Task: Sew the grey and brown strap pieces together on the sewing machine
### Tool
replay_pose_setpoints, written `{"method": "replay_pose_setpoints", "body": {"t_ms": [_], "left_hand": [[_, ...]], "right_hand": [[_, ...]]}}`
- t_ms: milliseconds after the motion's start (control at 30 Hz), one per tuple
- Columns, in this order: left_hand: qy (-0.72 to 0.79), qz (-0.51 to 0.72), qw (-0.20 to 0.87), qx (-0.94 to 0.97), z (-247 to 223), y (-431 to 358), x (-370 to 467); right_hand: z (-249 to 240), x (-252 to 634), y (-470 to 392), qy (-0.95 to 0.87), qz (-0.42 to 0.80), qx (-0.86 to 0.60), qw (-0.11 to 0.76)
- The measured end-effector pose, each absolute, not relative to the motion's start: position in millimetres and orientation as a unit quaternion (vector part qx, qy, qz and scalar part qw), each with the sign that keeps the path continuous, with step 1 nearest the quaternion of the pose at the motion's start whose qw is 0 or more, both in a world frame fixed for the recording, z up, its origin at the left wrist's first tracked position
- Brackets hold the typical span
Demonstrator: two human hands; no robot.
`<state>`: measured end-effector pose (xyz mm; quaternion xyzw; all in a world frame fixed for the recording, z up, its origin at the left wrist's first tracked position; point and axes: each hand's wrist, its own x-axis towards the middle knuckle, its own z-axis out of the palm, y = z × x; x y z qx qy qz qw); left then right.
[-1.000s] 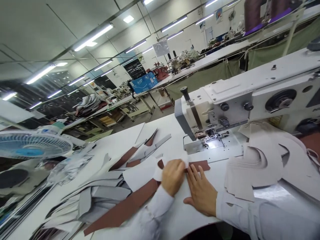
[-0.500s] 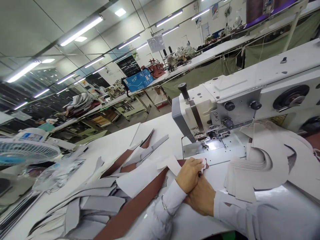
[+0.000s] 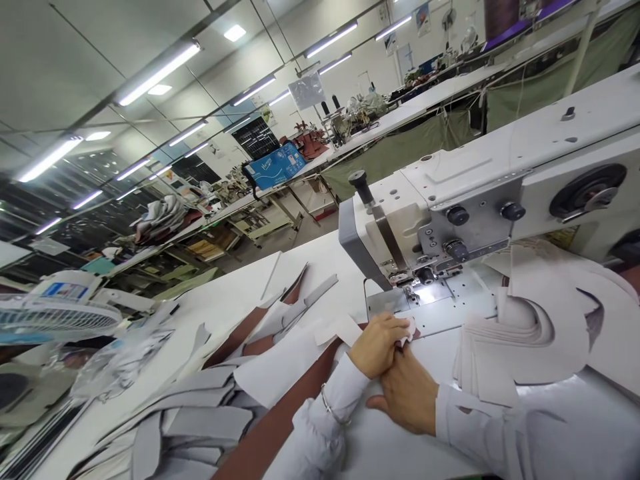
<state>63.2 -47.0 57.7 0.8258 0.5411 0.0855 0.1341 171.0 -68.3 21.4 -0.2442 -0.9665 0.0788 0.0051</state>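
Observation:
My left hand (image 3: pixel 379 345) is closed on a small brown piece with a white backing (image 3: pixel 407 331), just in front of the sewing machine's needle plate. The pieces look like leather or synthetic sheet. Close against it, my right hand (image 3: pixel 410 392) lies low with its thumb stretched out to the left. Its fingertips are partly hidden behind the left hand and the piece. The sewing machine (image 3: pixel 395 233) stands right behind both hands, its lamp lighting the plate. A long brown strip (image 3: pixel 290 407) runs beneath my left forearm.
Grey and white cut pieces (image 3: pixel 205 423) are heaped on the left of the white table (image 3: pixel 330 257). Curved pale pieces (image 3: pixel 540 333) are stacked to the right, under the machine arm. A fan (image 3: pixel 60 310) stands at far left near clear plastic bags (image 3: pixel 115 363).
My right hand has shifted slightly right and its thumb has come out from beneath the left hand. The left hand stays at the piece. The view has moved a little.

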Motion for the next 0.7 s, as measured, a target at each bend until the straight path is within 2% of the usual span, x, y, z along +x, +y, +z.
{"method": "replay_pose_setpoints", "body": {"t_ms": [267,533,700], "left_hand": [[0.499,0.010,0.167,0.850,69,-36,59],[0.496,0.033,0.152,0.854,60,-18,52],[0.499,0.058,0.142,0.853,56,-4,48]], "right_hand": [[26,174,-64,-0.966,0.098,-0.237,-0.023],[28,178,-39,-0.973,0.105,-0.206,0.018],[32,175,-25,-0.974,0.069,-0.215,0.022]]}}
